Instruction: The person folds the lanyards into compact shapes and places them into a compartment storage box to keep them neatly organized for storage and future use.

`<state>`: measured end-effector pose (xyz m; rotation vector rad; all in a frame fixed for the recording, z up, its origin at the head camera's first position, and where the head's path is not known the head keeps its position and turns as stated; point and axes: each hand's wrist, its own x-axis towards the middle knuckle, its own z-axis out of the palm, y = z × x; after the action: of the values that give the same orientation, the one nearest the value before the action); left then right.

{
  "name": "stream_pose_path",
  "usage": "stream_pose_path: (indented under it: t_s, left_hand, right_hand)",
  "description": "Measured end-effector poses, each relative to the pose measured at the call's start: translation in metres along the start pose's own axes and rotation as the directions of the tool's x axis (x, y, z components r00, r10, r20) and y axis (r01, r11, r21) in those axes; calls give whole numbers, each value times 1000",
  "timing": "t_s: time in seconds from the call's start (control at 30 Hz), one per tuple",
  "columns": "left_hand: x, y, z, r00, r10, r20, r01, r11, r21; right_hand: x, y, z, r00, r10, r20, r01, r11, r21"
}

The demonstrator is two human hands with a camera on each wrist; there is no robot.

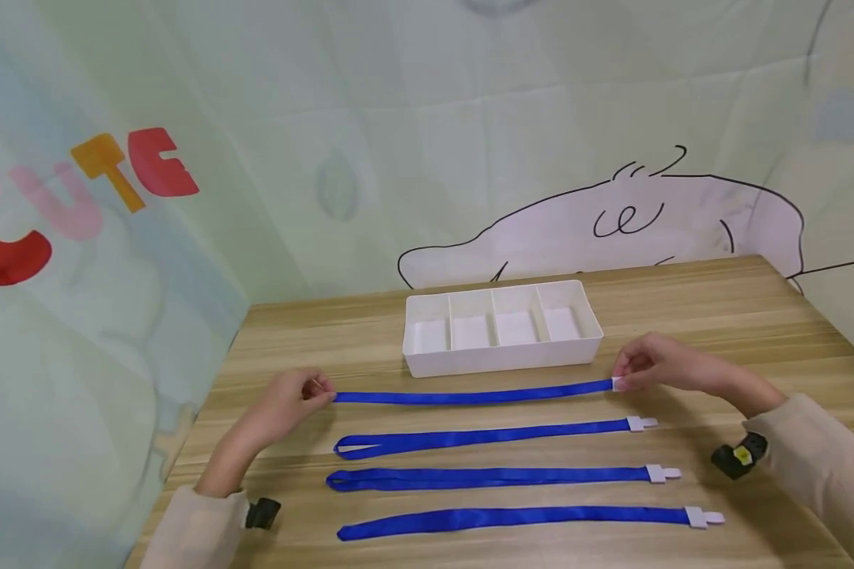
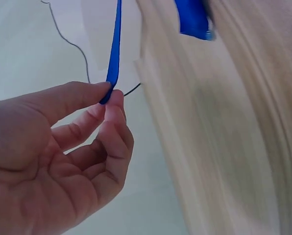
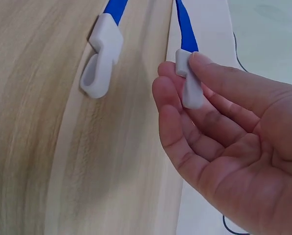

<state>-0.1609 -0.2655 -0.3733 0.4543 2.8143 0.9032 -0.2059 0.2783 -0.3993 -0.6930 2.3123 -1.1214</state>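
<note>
A blue lanyard (image 1: 470, 397) is stretched nearly straight between my two hands, just in front of the white box. My left hand (image 1: 292, 403) pinches its looped end between thumb and forefinger, as the left wrist view shows close up. At the other end my right hand (image 1: 665, 365) pinches the white plastic clip (image 3: 187, 81) between thumb and fingers. Nearer to me, three more blue lanyards lie side by side: one with its loop spread a little (image 1: 484, 436), a second (image 1: 491, 477) and a third (image 1: 512, 518). Their white clips point right.
A white box (image 1: 498, 365) with several compartments stands at the back of the wooden table (image 1: 313, 332). Behind it hangs a printed cloth (image 1: 341, 142) with cartoon drawings and letters. Black wrist straps (image 1: 740, 457) are on both wrists.
</note>
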Motion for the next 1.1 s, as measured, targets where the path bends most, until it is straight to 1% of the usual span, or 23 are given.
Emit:
stream_pose_path:
  t_s: [0.23,0.37,0.43,0.57,0.63,0.7,0.87,1.0,1.1]
  left_hand:
    - [-2,9,-9,999,23,-45,-23,1000,-8]
    - [-3,16,-14,997,29,-67,-32,998,-45]
    - [-4,18,-16,997,30,-71,-35,997,-74]
    - [-7,24,-21,998,9,-58,-17,991,-131]
    - [-8,28,-23,999,-3,-52,-5,988,-156]
    - [-10,34,-27,999,-4,-50,-5,985,-174]
    - [-14,48,-32,997,14,-69,-26,984,-177]
    - [-12,56,-33,996,38,-84,-52,984,-173]
    - [-8,61,-33,994,46,-95,-62,982,-176]
  right_hand:
    - [-6,-5,-5,1000,-26,-2,26,999,46]
    - [-8,-9,-8,999,-35,3,35,997,64]
    - [-9,-13,-9,999,-46,3,45,997,66]
    - [-9,-20,-11,997,-79,1,79,994,76]
    - [-8,-22,-12,995,-99,4,98,992,82]
    - [-7,-25,-13,992,-124,7,123,989,85]
    - [-5,-30,-13,984,-180,9,178,979,95]
    - [-4,-35,-13,980,-200,5,199,976,91]
    - [-3,-41,-14,980,-199,8,197,977,85]
